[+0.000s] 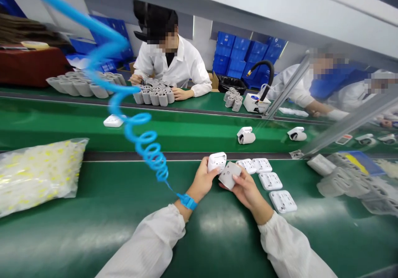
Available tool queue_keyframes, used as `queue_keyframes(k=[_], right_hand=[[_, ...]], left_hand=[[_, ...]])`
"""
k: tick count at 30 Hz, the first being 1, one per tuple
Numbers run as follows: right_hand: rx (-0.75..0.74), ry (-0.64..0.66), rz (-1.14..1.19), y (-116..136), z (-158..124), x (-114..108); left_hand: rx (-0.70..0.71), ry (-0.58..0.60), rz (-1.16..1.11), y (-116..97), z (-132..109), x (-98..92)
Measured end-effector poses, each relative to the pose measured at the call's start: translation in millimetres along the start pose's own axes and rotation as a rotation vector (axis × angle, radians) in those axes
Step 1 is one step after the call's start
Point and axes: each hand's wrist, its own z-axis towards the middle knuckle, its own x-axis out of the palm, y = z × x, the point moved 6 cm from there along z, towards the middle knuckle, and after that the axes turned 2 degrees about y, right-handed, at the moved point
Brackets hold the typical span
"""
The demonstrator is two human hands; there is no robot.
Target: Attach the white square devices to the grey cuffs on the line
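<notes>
- The white housing (217, 163) is held up above the green counter (217, 240), near its far edge; its slotted face points back toward the wearer and a little to the right, with the rounded edge uppermost. Its outline looks nearly square from here, so I cannot tell a long axis.
- The gray cuff (230, 175) is just right of the housing, its broad dotted face turned up toward the camera. Its long axis runs steeply from lower left to upper right, with the far end leaning right. Whether the two pieces touch is hard to tell.
- The left hand (200, 183) reaches forward and to the right, forearm slanting in from the lower left. Its grip pinches the housing, thumb across the near lower side and fingers behind the left side.
- The right hand (248, 191) reaches forward and to the left, its forearm coming from the lower right. Its grip pinches the cuff, thumb on the dotted face, fingers curled underneath.
- Both wrists are roughly straight; a blue wrist strap (188, 201) circles the left one, joined to a coiled blue cord (144, 139).
- Four white units (282, 201) lie slotted side up beside and beyond the right hand, the nearest set to the right of that wrist.
- More gray pieces (338, 182) are heaped farther right.
</notes>
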Motion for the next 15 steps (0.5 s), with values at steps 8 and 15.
queue_keyframes(k=[8,15], right_hand=[[-0.068,0.048,-0.055,-1.9,3.9,1.4],[-0.007,-0.012,-0.059,-6.1,4.8,-3.0]], left_hand=[[0.004,-0.166,0.0,-6.3,0.7,-9.7],[0.089,-0.089,0.22,-5.1,-5.1,-6.4]])
